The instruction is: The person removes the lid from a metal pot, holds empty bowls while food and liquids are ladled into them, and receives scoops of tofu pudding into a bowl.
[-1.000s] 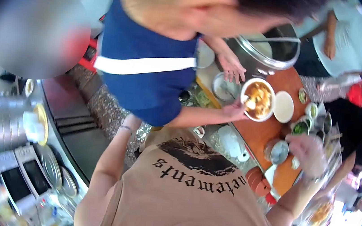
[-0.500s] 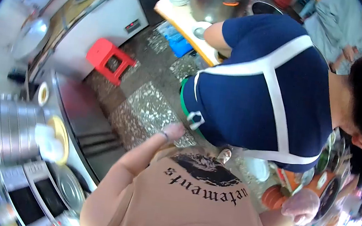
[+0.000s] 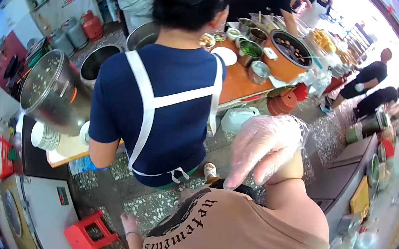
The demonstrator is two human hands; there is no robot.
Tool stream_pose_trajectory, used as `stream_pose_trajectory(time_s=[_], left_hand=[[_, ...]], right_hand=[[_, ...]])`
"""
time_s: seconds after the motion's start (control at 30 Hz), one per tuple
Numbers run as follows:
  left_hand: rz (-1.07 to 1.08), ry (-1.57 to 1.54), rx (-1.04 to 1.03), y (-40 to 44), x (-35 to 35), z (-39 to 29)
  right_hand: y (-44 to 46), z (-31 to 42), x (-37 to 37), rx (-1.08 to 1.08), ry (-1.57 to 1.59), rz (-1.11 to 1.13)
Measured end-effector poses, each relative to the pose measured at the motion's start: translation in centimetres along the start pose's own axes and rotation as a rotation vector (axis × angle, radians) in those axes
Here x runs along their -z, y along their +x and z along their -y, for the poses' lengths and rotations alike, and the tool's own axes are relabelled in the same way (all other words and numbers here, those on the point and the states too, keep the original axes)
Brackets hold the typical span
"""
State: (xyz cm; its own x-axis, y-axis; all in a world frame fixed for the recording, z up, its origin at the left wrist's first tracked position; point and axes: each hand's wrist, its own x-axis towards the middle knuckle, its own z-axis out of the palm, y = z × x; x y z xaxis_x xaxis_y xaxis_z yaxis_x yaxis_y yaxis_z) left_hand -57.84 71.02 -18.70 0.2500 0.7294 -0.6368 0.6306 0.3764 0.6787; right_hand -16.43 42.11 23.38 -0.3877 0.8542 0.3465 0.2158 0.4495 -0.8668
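My right hand (image 3: 267,150), in a clear plastic glove, is raised in front of my chest. Its fingers point downward and apart, and nothing shows in them. Low at my other side, my left hand (image 3: 129,223) hangs bare above the speckled floor, fingers loosely apart and small in view, holding nothing. A red plastic stool (image 3: 90,233) stands just beside it. Below and behind the gloved hand, a pale plastic container (image 3: 239,119) sits on the floor. A co-worker in a navy shirt (image 3: 175,121) with white apron straps stands close ahead, back to me.
An orange counter (image 3: 234,86) bears a big orange pot (image 3: 287,55), a white plate (image 3: 224,55) and several metal containers. At left are a tall steel pot (image 3: 54,92), stacked plates (image 3: 44,136) and a white freezer (image 3: 47,205). More people stand in the background.
My view has swung right and up, bringing the counter and doorway into sight. My gloved right hand has come up nearer the camera; my left hand appears lower, near the stool.
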Motion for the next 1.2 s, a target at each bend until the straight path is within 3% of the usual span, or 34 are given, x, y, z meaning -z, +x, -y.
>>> stream_pose_trajectory(time_s=[0.03,0.1,0.2,0.33,0.47,0.53,0.63,0.7,0.73,1.0,1.03,1.13,1.2], left_hand=[[0.012,0.011,-0.017,0.7,0.0,-0.7],[-0.058,-0.286,-0.027,2.9,0.7,-2.7],[-0.151,-0.302,-0.187,5.3,0.3,-6.2],[-0.153,-0.213,-0.233,6.3,-1.2,-10.5],[-0.189,-0.318,-0.254,6.2,-4.0,-11.1],[-0.238,-0.306,-0.193,5.1,-5.9,-11.2],[-0.288,-0.491,-0.265,4.2,-8.2,-7.8],[-0.266,-0.161,-0.227,5.5,-8.7,-5.2],[-0.287,-0.142,-0.195,5.4,-9.7,-4.6],[-0.293,-0.407,-0.035,1.9,-17.2,0.4],[-0.289,-0.413,-0.04,0.1,-17.8,0.0],[-0.259,-0.491,-0.073,-8.3,-22.7,-9.5],[-0.348,-0.366,-0.017,-9.1,-20.9,-9.1]], right_hand=[[-0.5,0.4,-0.2,-0.024,-0.011,-0.004],[-1.3,0.9,-0.5,-0.057,-0.031,-0.052],[-3.9,1.9,-0.3,-0.156,-0.064,-0.202],[-10.3,0.8,0.4,-0.136,-0.021,-0.663],[-16.7,-0.2,3.8,-0.201,0.032,-0.708],[-19.0,-1.5,6.9,-0.236,0.07,-0.665],[-21.0,-3.6,11.6,-0.335,0.126,-0.639],[-21.8,-5.8,13.7,-0.339,0.202,-0.537],[-22.0,-7.2,14.7,-0.336,0.208,-0.461],[-18.2,-14.8,12.9,-0.349,0.536,-0.084],[-17.6,-15.5,12.4,-0.349,0.553,-0.101],[-15.6,-15.5,12.5,-0.338,0.551,-0.034],[-14.3,-15.9,13.3,-0.374,0.544,0.127]])
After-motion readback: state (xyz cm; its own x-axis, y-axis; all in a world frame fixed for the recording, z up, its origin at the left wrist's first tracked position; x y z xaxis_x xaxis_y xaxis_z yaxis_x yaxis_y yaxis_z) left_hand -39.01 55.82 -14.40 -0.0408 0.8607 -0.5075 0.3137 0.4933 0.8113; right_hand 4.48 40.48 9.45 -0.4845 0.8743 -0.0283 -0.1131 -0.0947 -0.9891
